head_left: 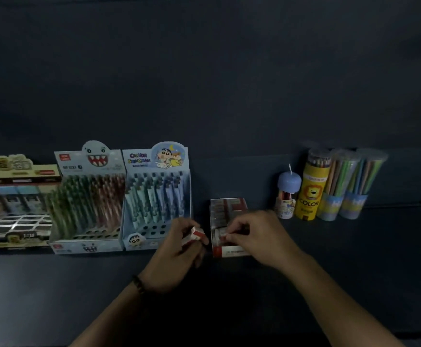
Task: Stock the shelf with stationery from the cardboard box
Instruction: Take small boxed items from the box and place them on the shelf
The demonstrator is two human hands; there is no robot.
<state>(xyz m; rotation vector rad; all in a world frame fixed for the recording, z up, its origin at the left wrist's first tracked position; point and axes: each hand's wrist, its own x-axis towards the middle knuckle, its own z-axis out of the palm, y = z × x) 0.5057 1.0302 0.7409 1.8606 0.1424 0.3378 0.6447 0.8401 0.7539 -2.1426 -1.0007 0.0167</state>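
On the dim shelf [354,259] we see a display box [11,204] cut off at the left edge, then a small red box [225,214] between our hands, its contents blurred. Our left hand [177,254] closes its grip around a red-and-white packet [195,235] just left of that box. Our right hand [257,236] pinches a small white piece [225,237] over it, too blurred to identify.

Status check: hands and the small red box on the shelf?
Left hand grips red-and-white pack. Right hand pinches second pack over open red box. Pen display left, pencil tubes right, neither touching box.
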